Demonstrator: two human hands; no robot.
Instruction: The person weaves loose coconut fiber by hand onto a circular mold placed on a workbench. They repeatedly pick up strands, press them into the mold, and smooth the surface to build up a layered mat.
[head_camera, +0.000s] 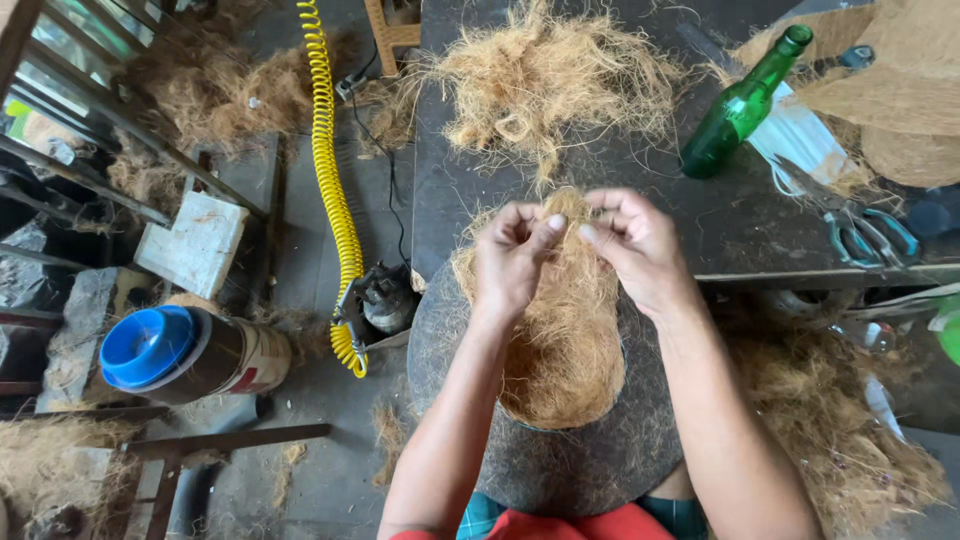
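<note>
Hands: 2, left hand (515, 255) and right hand (635, 250), pinching fibre wad (565, 340) | bottle (745, 100): 1

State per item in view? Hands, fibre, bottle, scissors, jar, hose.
Left hand: pinching fibre.
Right hand: pinching fibre.
Fibre bundle: held, draped over round form.
Loose fibre pile: lying on bench.
Green bottle: lying tilted, uncapped.
Scissors: lying flat.
Jar: on its side, blue lid on.
Yellow hose: coiled.

One head-worn camera looks steeply down, close over the dark worktable (700, 215) and floor
</note>
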